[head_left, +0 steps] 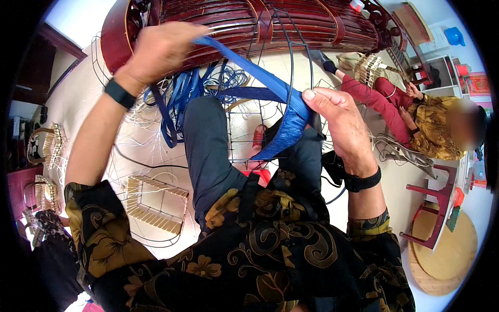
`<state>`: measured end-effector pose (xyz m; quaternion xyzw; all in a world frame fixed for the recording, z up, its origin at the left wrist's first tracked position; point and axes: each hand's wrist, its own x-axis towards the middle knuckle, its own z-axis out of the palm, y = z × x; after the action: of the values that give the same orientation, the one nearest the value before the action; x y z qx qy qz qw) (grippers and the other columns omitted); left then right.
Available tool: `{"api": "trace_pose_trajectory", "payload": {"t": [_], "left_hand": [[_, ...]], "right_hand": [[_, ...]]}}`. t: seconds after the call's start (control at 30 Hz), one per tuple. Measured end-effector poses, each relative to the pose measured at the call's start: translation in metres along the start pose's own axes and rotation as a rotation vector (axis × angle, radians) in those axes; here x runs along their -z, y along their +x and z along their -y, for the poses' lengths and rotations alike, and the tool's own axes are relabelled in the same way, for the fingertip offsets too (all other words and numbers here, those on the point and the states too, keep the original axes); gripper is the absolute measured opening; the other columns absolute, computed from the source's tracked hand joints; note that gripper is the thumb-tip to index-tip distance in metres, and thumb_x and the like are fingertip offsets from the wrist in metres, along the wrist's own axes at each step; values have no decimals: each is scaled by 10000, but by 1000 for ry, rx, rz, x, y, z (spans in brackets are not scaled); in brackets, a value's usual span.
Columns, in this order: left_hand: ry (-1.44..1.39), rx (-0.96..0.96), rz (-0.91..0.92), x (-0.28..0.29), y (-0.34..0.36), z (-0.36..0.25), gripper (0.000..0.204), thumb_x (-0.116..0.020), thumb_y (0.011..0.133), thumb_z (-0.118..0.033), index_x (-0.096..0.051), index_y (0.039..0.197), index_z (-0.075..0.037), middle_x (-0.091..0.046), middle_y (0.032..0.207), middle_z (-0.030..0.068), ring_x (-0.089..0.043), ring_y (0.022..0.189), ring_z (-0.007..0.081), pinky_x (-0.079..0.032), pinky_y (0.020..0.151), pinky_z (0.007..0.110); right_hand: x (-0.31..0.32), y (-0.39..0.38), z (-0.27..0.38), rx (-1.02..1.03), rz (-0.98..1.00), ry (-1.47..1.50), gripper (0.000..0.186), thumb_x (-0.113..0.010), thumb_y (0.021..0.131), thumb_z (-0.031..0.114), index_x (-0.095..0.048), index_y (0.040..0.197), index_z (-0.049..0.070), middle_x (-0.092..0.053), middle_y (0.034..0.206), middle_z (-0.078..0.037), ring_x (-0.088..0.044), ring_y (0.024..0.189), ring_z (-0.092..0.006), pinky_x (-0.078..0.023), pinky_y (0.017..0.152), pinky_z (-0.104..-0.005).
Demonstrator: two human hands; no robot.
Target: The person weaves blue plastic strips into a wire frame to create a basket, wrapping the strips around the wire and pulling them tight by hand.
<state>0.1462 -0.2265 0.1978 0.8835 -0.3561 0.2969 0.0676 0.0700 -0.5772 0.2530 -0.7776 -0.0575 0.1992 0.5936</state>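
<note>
Here, a blue strap (250, 66) runs from the left hand (162, 52) to the wire frame (291, 67).
The left fingers clamp it; the right hand (342, 117) pinches it between thumb and fingers at the frame.

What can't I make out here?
Head view:
Left hand: fingers blurred, apparently by motion.
Right hand: most fingertips hidden behind itself and blue strap.
Black wire frame: partly covered by the strap.
Dark red bench: far side cut off by upper edge.
Seated person's face: blurred.

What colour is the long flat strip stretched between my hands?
The long flat strip is blue; it shows best in the head view.
</note>
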Motion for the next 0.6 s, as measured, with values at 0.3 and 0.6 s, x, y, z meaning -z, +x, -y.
{"api": "trace_pose_trajectory", "payload": {"t": [0.3, 0.6], "left_hand": [[591, 1137, 624, 118, -303, 244, 401, -498, 852, -165, -651, 1209, -65, -644, 1126, 250, -600, 1091, 404, -462, 941, 461], [-510, 19, 186, -8, 25, -71, 771, -715, 807, -241, -364, 1483, -122, -439, 1470, 134, -407, 1359, 285, -319, 1139, 416]], "right_hand": [[-2, 9, 0, 35, 92, 80, 325, -563, 971, 220, -628, 723, 20, -579, 671, 26, -503, 642, -66, -419, 626, -238], [-1, 7, -2, 2, 33, 27, 314, -563, 966, 218, -646, 732, 25, -593, 680, 31, -501, 635, -57, -411, 616, -238]]}}
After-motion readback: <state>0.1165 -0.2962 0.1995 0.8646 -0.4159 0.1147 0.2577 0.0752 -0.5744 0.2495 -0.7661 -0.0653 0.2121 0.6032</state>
